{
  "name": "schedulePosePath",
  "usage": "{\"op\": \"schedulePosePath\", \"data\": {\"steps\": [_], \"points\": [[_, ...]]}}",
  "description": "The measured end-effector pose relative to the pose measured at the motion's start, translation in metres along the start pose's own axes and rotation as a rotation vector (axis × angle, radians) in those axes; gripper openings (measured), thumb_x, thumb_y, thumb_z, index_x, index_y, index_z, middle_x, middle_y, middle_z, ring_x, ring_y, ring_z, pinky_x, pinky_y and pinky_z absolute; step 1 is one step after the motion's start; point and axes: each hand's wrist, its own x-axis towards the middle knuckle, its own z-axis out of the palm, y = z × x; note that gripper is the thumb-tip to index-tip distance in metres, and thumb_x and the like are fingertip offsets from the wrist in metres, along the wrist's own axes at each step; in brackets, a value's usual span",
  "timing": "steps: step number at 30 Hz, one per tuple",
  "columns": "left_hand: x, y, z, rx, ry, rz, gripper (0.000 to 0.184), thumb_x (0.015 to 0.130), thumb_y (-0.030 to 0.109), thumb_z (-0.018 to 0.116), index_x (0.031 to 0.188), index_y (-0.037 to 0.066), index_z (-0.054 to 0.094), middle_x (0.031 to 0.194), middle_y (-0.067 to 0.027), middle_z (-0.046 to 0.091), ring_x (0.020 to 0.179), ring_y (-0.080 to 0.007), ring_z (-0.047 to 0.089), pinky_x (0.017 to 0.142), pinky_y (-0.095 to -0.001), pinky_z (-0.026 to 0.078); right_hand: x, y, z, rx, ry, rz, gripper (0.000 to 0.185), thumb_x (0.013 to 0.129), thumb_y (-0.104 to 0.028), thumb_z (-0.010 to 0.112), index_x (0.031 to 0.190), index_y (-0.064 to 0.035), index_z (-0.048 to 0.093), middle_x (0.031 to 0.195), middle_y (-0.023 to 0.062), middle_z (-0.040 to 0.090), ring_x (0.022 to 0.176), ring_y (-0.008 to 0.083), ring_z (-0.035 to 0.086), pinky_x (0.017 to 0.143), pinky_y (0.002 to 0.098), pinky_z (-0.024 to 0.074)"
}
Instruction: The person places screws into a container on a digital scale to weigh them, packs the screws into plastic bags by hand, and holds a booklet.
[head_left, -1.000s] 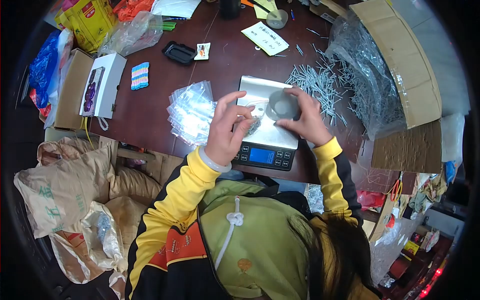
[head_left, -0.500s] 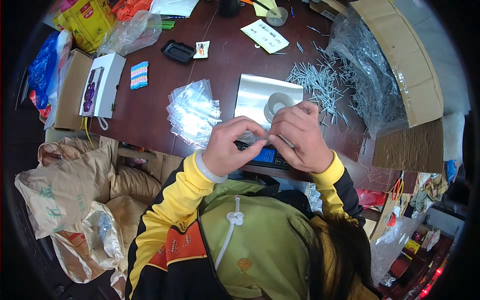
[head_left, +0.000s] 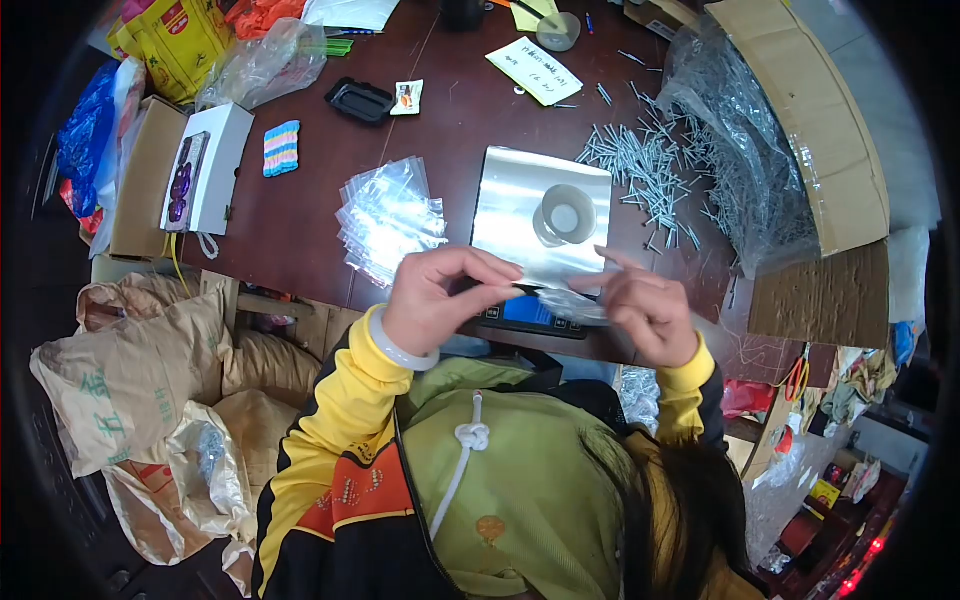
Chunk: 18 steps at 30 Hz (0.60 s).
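Note:
My left hand (head_left: 440,300) pinches one end of a small clear plastic bag (head_left: 572,305), held over the display of a digital scale (head_left: 510,200). Beside the bag's other end is my right hand (head_left: 648,308), its index finger raised and its other fingers curled; motion blur hides whether it grips the bag. A translucent cup (head_left: 566,215) stands on the scale's metal plate. Left of the scale lies a fanned pile of clear zip bags (head_left: 385,220). Many loose screws or nails (head_left: 645,175) are spread to its right.
At right, a cardboard box (head_left: 810,120) holds a plastic liner full of metal pieces. Farther back are a handwritten note (head_left: 535,71), a black tray (head_left: 359,101) and a round container (head_left: 558,32). A white box (head_left: 222,165) stands at left.
My right hand let go of the cup, which now stands on the scale, and came to the bag, then moved right. The bag has come down from the plate to over the display.

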Motion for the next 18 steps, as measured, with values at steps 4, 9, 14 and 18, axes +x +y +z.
{"op": "schedulePosePath", "data": {"steps": [4, 9, 14, 18], "points": [[-0.005, -0.014, -0.025, 0.191, 0.103, -0.036, 0.007, 0.079, 0.000, 0.070, 0.086, -0.002, 0.068, 0.095, -0.0133, 0.070, 0.087, -0.0189, 0.066, 0.083, -0.0303, 0.051, -0.071, 0.022, -0.038, 0.257, -0.105, 0.523, 0.023, 0.089, -0.010, 0.060, 0.070, -0.0033, 0.050, 0.062, 0.0020, 0.052, 0.076, 0.0109, 0.063, 0.066, 0.0276, 0.0466], [-0.017, -0.046, -0.050, 0.770, 0.161, 0.150, 0.009, 0.077, 0.002, 0.069, 0.087, 0.001, 0.069, 0.096, -0.0128, 0.070, 0.101, -0.0299, 0.065, 0.084, -0.0338, 0.052, -0.087, 0.034, -0.049, 0.496, -0.144, 0.916, 0.015, 0.085, -0.008, 0.067, 0.082, -0.0027, 0.054, 0.072, -0.0027, 0.054, 0.069, 0.0060, 0.054, 0.065, 0.0212, 0.0435], [-0.033, -0.070, -0.057, 1.048, -0.065, -0.024, 0.056, 0.082, 0.016, 0.067, 0.134, 0.008, 0.048, 0.147, -0.0164, 0.036, 0.140, -0.0384, 0.023, 0.111, -0.0555, 0.016, -0.041, 0.117, -0.074, -0.360, 0.203, 0.411, 0.053, 0.074, -0.023, 0.079, 0.116, -0.0028, 0.052, 0.111, 0.0114, 0.055, 0.111, 0.0245, 0.052, 0.093, 0.0362, 0.0418], [-0.035, -0.085, -0.036, 1.264, 0.042, -0.032, 0.064, 0.088, 0.019, 0.058, 0.145, 0.008, 0.032, 0.153, -0.0152, 0.025, 0.142, -0.0374, 0.017, 0.112, -0.0543, 0.010, 0.014, 0.174, -0.073, -0.718, 0.235, 0.550, 0.081, 0.069, -0.043, 0.079, 0.138, -0.0192, 0.042, 0.142, 0.0202, 0.038, 0.131, 0.0430, 0.034, 0.103, 0.0567, 0.0314]]}}
